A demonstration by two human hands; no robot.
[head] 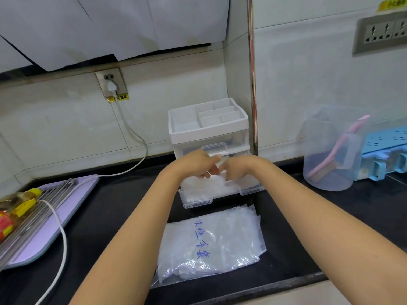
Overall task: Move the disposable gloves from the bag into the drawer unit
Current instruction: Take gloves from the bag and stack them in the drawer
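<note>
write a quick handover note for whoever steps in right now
The left hand: fingers curled on the gloves in the pulled-out bottom drawer.
The right hand: over the same drawer, grip hidden.
The bag: flat on the counter before the drawer unit; whether gloves remain inside is unclear.
Done: a pile is in the drawer.
To do: check the bag, shut the drawer.

Person, upper limbs only, seen from the head camera.
- Left hand [193,164] and right hand [240,167]: bare; fingers slightly blurred, so nail detail cannot be read.
- Wrists: bare.
- Left forearm [136,227] and right forearm [319,216]: bare along the whole visible length, smooth and slender, widening toward the lower frame edge.
</note>
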